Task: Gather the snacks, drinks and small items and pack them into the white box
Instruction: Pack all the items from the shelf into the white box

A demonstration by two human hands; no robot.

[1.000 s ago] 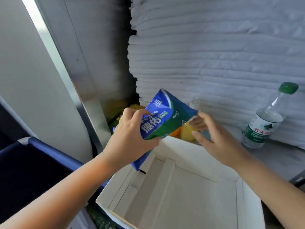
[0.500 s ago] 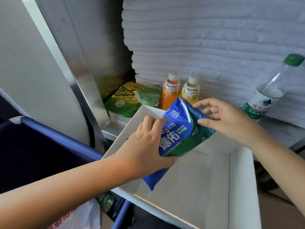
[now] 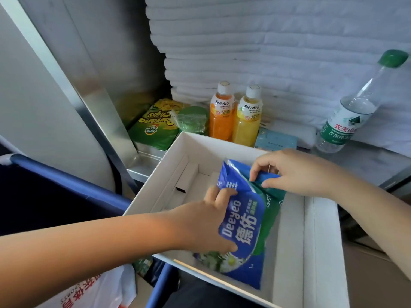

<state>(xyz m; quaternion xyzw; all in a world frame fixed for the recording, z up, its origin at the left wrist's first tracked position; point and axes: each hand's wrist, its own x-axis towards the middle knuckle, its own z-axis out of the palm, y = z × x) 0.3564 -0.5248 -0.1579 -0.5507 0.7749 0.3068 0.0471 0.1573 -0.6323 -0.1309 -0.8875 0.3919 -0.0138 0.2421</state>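
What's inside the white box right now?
Only the blue Deeyeo pack, held in the white box opening, left hand gripping, right hand pinching its top. Floor beneath the pack is covered.

I see a tall stack of folded white cloths point(image 3: 266, 41) at the back, a shiny metal post point(image 3: 104, 112) slanting left, a blue rail point(image 3: 66, 180) below it, and a red-printed plastic bag point(image 3: 95, 290) bottom left.

Soft, even daylight, apparently from the upper left. Glare streaks the metal frame point(image 3: 100, 112); faint shadows lie inside the white box point(image 3: 320, 241). Wide-angle distortion tilts the water bottle point(image 3: 347, 121) at the right edge; the lower-left corner is dim.
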